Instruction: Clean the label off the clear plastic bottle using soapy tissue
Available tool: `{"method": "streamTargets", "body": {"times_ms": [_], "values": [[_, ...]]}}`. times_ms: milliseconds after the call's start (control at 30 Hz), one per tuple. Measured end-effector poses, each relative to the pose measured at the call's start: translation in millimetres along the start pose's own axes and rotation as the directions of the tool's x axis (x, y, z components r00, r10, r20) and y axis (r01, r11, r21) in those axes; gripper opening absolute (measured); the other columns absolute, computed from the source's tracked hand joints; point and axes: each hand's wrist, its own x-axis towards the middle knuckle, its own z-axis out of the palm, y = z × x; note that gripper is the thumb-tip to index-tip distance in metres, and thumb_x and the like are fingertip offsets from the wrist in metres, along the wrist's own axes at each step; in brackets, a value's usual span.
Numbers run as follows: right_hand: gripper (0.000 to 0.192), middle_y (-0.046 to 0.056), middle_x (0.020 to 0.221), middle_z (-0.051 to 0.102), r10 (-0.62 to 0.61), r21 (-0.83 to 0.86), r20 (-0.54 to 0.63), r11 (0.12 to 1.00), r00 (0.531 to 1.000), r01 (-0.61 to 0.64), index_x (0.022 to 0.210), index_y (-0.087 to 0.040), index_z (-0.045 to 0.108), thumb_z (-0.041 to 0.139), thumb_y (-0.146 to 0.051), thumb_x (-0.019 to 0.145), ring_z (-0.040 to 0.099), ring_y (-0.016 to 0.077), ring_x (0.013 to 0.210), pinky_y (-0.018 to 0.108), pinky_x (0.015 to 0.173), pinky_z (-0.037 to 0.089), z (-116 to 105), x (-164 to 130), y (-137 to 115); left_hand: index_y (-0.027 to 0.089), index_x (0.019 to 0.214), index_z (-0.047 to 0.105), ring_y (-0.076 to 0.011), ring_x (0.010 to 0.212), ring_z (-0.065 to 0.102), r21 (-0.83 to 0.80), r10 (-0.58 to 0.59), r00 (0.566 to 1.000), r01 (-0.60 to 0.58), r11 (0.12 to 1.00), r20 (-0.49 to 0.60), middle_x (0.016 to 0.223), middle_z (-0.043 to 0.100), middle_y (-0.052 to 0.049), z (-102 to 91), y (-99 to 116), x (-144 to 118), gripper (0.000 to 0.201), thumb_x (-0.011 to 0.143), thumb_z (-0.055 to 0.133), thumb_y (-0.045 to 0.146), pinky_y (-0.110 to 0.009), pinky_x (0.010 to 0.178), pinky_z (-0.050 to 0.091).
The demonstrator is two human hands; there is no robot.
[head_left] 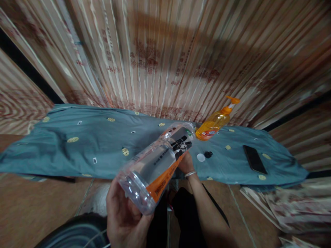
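A large clear plastic bottle (157,163) with a grey, black and orange label lies slantwise in the air before me. At its near lower end, the fingers and thumb of my left hand (129,217) close around it. Farther up, my right hand (185,164), with a silver bracelet at the wrist, grips the bottle from beneath and behind; most of its fingers are hidden by the label. Past the bottle's far end stands an orange pump bottle (213,124) of orange liquid. A white round cap (200,157) and a small black piece (208,154) lie right of my right hand.
A green cloth with yellow pineapple prints (98,137) covers the long, narrow table. On its right side lies a black phone (254,159). Pleated patterned curtains (160,62) hang behind. A round, blurred dark object (77,230) is on the tiled floor at lower left.
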Motion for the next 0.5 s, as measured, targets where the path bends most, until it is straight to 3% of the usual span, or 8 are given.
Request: {"method": "streamTargets", "body": {"times_ms": [167, 333, 500], "values": [[0.026, 0.011, 0.092, 0.079, 0.068, -0.009, 0.044, 0.998, 0.997, -0.068, 0.108, -0.021, 0.066, 0.070, -0.024, 0.082, 0.079, 0.0309, 0.088, 0.038, 0.078, 0.066, -2.5, 0.6, -3.1, 0.030, 0.139, 0.073, -0.0331, 0.124, 0.076, 0.006, 0.004, 1.000, -0.004, 1.000, -0.007, 0.155, 0.065, -0.012, 1.8, 0.6, -0.3, 0.081, 0.064, 0.104, 0.032, -0.032, 0.092, 0.067], [0.028, 0.012, 0.094, 0.080, 0.046, -0.012, 0.035, 0.999, 0.998, -0.045, 0.110, -0.021, 0.066, 0.068, -0.024, 0.083, 0.079, 0.0315, 0.090, 0.038, 0.079, 0.065, -4.3, 1.1, -5.6, 0.031, 0.141, 0.070, -0.0282, 0.122, 0.077, -0.019, 0.006, 1.000, -0.006, 1.000, 0.004, 0.152, 0.068, -0.009, 2.8, 0.9, -1.1, 0.083, 0.065, 0.103, 0.026, -0.026, 0.090, 0.065], [0.025, 0.013, 0.095, 0.080, 0.034, -0.019, 0.045, 0.999, 0.998, -0.033, 0.109, -0.022, 0.066, 0.068, -0.023, 0.084, 0.080, 0.0323, 0.092, 0.039, 0.079, 0.066, -7.3, 1.1, -8.8, 0.028, 0.140, 0.071, -0.0298, 0.123, 0.076, 0.015, 0.002, 1.000, -0.002, 1.000, -0.008, 0.156, 0.064, -0.011, 3.4, 1.4, -0.6, 0.085, 0.062, 0.104, 0.027, -0.027, 0.090, 0.066]]}}
